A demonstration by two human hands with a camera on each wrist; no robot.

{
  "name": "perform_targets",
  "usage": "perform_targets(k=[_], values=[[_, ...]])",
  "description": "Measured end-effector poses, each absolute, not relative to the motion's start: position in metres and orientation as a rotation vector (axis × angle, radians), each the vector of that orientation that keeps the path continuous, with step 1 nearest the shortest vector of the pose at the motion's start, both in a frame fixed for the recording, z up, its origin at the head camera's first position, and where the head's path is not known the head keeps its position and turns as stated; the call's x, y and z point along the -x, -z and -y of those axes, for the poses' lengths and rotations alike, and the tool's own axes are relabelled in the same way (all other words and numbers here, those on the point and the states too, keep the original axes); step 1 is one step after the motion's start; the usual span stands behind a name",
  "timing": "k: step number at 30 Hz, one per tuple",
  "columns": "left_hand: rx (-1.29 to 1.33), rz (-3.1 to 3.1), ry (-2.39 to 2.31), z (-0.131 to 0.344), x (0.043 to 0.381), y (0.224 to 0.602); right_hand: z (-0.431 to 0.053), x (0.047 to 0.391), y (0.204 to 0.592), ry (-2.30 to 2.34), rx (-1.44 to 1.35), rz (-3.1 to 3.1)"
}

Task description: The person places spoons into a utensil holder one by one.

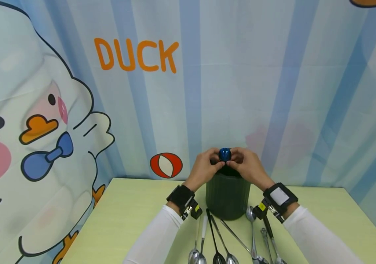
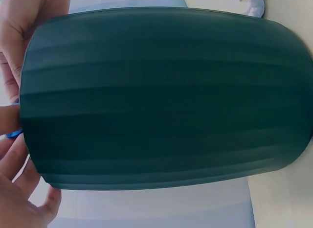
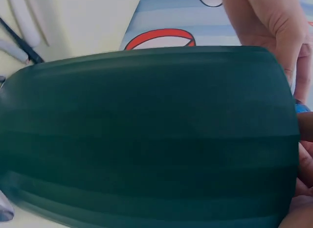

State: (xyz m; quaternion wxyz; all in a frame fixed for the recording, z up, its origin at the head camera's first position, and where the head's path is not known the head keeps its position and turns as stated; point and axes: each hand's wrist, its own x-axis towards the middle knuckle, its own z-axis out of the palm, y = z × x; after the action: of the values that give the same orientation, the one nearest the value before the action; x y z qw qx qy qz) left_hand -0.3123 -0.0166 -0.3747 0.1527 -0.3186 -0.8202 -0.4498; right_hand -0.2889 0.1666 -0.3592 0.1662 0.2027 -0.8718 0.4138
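Observation:
Over the mouth of a dark green ribbed container, what looks like a blue spoon shows only its shiny rounded head; any handle is hidden. My left hand pinches it from the left, and my right hand from the right, thumbs nearly meeting. In the left wrist view the container wall fills most of the picture, with fingers at its rim and a sliver of blue between them. Much the same shows in the right wrist view, where the container hides most of the hands.
On the pale yellow table, several spoons and other long-handled utensils lie in front of the container, among them a white-handled spoon and a silver spoon. A printed curtain hangs behind the table's back edge.

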Motion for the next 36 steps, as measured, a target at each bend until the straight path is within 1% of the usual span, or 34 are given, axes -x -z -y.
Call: perform_targets(k=[24, 31, 36], values=[[0.822, 2.34, 1.222, 0.02, 0.311, 0.378, -0.165, 0.289, 0.365, -1.064, -0.629, 2.393], [0.882, 2.316, 1.151, 0.025, 0.311, 0.379, -0.167, 0.286, 0.367, -1.013, -0.688, 2.348], [0.94, 2.294, 1.03, 0.032, 0.301, 0.37, -0.167, 0.278, 0.359, -0.87, -0.8, 2.273]])
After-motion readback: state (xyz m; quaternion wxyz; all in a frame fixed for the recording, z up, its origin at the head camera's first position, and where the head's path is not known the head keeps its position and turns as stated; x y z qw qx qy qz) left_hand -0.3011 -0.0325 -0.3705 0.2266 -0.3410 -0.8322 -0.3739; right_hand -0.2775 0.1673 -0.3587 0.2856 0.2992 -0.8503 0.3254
